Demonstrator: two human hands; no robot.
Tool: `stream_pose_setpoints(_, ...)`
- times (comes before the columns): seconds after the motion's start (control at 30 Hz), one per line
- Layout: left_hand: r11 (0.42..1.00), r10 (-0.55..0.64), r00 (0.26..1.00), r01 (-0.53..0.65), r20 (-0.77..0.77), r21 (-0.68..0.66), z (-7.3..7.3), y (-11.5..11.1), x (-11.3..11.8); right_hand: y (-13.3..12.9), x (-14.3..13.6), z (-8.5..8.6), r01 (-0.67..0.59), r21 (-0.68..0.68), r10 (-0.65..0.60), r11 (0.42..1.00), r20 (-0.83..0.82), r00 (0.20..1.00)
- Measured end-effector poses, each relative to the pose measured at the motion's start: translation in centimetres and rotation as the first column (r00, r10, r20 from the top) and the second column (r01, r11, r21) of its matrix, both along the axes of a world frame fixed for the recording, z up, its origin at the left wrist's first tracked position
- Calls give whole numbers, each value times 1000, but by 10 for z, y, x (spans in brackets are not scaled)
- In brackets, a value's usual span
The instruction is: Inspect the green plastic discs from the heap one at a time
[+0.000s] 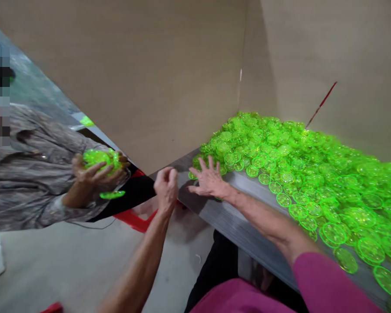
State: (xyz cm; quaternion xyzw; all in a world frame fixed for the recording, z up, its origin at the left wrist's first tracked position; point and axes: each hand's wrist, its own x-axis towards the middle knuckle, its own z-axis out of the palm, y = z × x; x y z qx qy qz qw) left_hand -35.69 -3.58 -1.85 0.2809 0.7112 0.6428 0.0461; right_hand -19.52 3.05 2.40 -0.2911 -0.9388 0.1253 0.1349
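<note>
A big heap of bright green, see-through plastic discs (280,161) covers much of the grey table (228,208). My right hand (210,178) is open, its fingers spread over the left end of the heap with a few discs by the fingertips. Left of it, off the table's corner, my left hand (167,187) is curled closed; whatever lies inside it, if anything, is hidden. Farther left, a co-worker's hands (99,176) cup a clump of the same discs (101,161), with one more disc (112,194) just below them.
Tall tan panels (169,78) stand behind and left of the heap. A thin red stick or mark (322,102) runs up the right panel. A red plastic stool-like thing (135,219) is on the concrete floor (84,261). The co-worker (29,174) sits at the left.
</note>
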Motion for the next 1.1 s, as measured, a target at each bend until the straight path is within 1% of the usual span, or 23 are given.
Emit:
stream_pose_setpoints(0.07, 984, -169, 978, 161, -124, -72, -5, 33, 7, 5, 31, -14, 40, 17, -42, 999, 101, 994)
stream_pose_setpoints(0.1, 940, -310, 898, 240, -312, -243, -6, 47, 7, 4, 42, -20, 38, 40, -43, 998, 129, 991)
stream_pose_setpoints(0.13, 878, -434, 789, 262, -435, -400, -8, 59, 7, 1, 51, -26, 24, 78, -35, 997, 139, 990)
stream_pose_setpoints(0.17, 847, -495, 743, 297, -451, -440, -10, 66, 7, -1, 59, -31, -2, 117, -15, 993, 146, 989)
stream_pose_setpoints(0.23, 794, -587, 660, 356, -469, -493, -17, 68, 9, -6, 72, -41, -75, 169, 50, 983, 150, 987)
stream_pose_setpoints(0.3, 768, -630, 612, 397, -478, -504, -28, 57, 13, -7, 86, -47, -134, 173, 110, 976, 137, 984)
stream_pose_setpoints(0.33, 768, -632, 603, 398, -488, -502, -33, 48, 15, -7, 94, -49, -139, 165, 120, 976, 120, 985)
stream_pose_setpoints(0.37, 781, -614, 613, 382, -498, -494, -38, 39, 16, -6, 103, -50, -126, 158, 112, 979, 99, 989)
stream_pose_setpoints(0.43, 829, -541, 661, 314, -519, -463, -44, 25, 15, -5, 119, -51, -55, 154, 45, 987, 68, 997)
stream_pose_setpoints(0.47, 852, -499, 683, 272, -534, -448, -45, 21, 14, -4, 125, -50, -9, 154, -1, 988, 64, 998)
stream_pose_setpoints(0.5, 863, -473, 689, 237, -549, -445, -45, 20, 12, -4, 129, -50, 34, 153, -45, 988, 70, 997)
stream_pose_setpoints(0.53, 857, -478, 681, 224, -555, -464, -45, 21, 12, -3, 131, -49, 70, 149, -83, 986, 82, 993)
stream_pose_setpoints(0.57, 830, -519, 656, 234, -548, -506, -44, 23, 12, -3, 130, -49, 99, 142, -113, 985, 98, 989)
stream_pose_setpoints(0.6, 787, -579, 620, 254, -530, -563, -42, 26, 13, -3, 126, -49, 120, 133, -136, 984, 113, 984)
stream_pose_setpoints(0.67, 688, -698, 525, 300, -488, -661, -40, 31, 20, -1, 115, -50, 138, 119, -153, 983, 130, 980)
stream_pose_setpoints(0.7, 657, -733, 484, 318, -478, -684, -40, 32, 24, 1, 109, -50, 138, 117, -152, 984, 128, 980)
stream_pose_setpoints(0.73, 644, -750, 455, 332, -480, -689, -40, 32, 29, 2, 103, -51, 131, 117, -145, 984, 122, 982)
stream_pose_setpoints(0.77, 649, -750, 442, 345, -492, -678, -40, 31, 33, 4, 98, -51, 119, 119, -133, 986, 112, 985)
stream_pose_setpoints(0.8, 666, -738, 445, 359, -507, -654, -41, 29, 36, 6, 94, -52, 107, 119, -119, 987, 100, 988)
stream_pose_setpoints(0.87, 707, -702, 477, 381, -528, -596, -44, 24, 40, 9, 90, -52, 88, 114, -97, 990, 79, 992)
stream_pose_setpoints(0.93, 735, -675, 507, 392, -537, -554, -45, 20, 43, 12, 89, -51, 79, 105, -87, 991, 73, 994)
stream_pose_setpoints(1.0, 744, -663, 553, 413, -504, -525, -46, 18, 47, 16, 88, -48, 73, 105, -82, 992, 83, 993)
stream_pose_setpoints(1.1, 755, -643, 643, 442, -415, -485, -43, 21, 57, 22, 83, -44, 45, 93, -52, 995, 84, 995)
